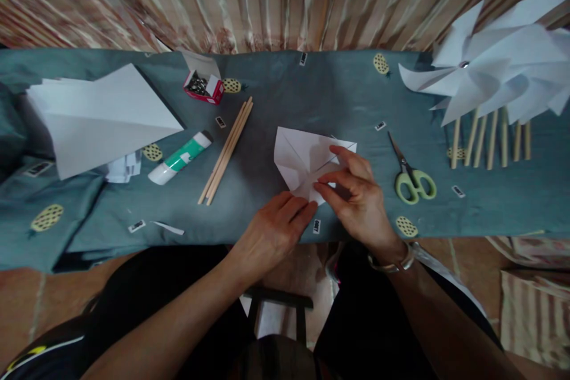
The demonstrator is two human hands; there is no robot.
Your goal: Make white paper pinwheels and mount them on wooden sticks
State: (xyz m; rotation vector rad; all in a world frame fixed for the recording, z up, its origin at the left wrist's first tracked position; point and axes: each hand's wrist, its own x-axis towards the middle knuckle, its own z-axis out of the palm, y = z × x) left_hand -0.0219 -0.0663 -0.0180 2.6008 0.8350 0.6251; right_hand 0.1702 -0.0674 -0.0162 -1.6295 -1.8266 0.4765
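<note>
A white sheet of paper with crease lines and partly folded-in edges lies on the cloth-covered table in front of me. My left hand grips its near corner, fingers pressed together and thumb low on the paper. On the right side of the same sheet is my right hand, thumb and index finger pinched near the paper's middle and the other fingers bent over its right edge. What lies between those fingertips is mostly hidden. Scissors with green handles rest to the right of my right hand.
Left of the paper are thin wooden sticks, a glue stick, a red box of small metal pieces and stacked white paper. Finished paper pinwheels on sticks lie at the far right. A striped curtain hangs behind the table.
</note>
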